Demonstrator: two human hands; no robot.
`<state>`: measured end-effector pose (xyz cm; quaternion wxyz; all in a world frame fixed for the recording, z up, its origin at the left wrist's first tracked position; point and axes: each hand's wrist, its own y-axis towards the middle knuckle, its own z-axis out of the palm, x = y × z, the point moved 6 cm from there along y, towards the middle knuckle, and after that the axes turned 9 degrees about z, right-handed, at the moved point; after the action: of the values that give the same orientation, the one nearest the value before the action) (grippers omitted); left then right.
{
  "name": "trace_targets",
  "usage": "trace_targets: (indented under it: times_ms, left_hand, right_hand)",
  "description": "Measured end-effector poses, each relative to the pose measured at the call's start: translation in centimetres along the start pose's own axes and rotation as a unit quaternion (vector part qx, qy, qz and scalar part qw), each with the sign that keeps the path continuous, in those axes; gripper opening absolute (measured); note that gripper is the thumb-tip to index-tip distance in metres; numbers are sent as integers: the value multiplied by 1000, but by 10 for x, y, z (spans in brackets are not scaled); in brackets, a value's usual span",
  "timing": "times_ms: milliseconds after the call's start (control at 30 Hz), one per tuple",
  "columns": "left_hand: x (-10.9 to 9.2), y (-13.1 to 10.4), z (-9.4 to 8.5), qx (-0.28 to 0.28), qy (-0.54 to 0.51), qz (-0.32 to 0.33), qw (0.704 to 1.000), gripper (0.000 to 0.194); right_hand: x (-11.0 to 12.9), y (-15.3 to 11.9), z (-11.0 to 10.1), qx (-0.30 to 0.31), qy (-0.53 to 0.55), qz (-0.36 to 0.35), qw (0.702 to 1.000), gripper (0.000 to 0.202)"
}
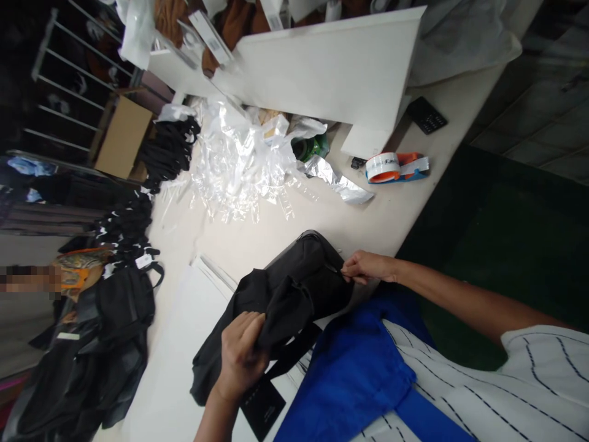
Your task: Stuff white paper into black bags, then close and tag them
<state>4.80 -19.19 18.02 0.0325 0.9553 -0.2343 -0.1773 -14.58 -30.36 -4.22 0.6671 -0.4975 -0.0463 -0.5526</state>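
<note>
A black fabric bag (pixel 289 276) lies across the table in front of me. My left hand (pixel 243 350) is closed in a fist around a fold of its fabric or strap, near the middle of the bag. At the bag's right end my right hand (pixel 368 267) pinches the edge, close to a zipper line; whether a zipper pull is between the fingers I cannot tell. A black hang tag (pixel 262 405) with small print lies below my left hand, beside the bag. White flat sheets (pixel 179 344) are under the bag.
Clear plastic bags (pixel 239 159) pile up beyond the bag. A tape dispenser (pixel 396 167) and a dark calculator-like device (pixel 426 115) lie near the table edge. A white panel (pixel 322 67) stands behind. More black bags (pixel 110 331) lie left, near another person (pixel 78 273). A cardboard box (pixel 122 138) sits farther back.
</note>
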Motion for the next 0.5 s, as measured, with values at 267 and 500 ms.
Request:
trace_targets:
  times_ms: [267,500]
  left_hand:
    - [11,-9,14,-59,17,-42,997,24]
    - [-1,0,34,12,-59,0,998,18]
  right_hand:
    - [-21,-1,5,-66,-56,28,996,30]
    - [-23,5,-4,-155,-22,-19,988,33]
